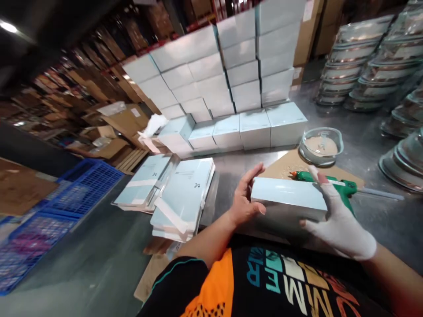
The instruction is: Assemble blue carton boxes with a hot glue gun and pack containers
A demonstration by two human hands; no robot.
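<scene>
A pale blue and white cardboard box point(288, 193) stands at the near edge of the metal table, between my two hands. At its left end is my bare left hand point(243, 198), thumb against the front face and fingers around the back corner. My right hand point(342, 226), in a white fingerless glove, grips the right end, with its thumb low on the front. Just behind the box lies a green glue gun point(346, 188) with a clear glue stick out of its back end. Its orange tip points left over a brown cardboard sheet point(276, 169).
A round glass dish point(321, 147) sits on the cardboard sheet's far corner. Stacked white boxes point(211, 83) wall the table's back. Flattened box blanks point(183, 189) lie at left. Stacks of glassware point(357, 57) stand at right. Blue plastic crates point(82, 189) are on the floor.
</scene>
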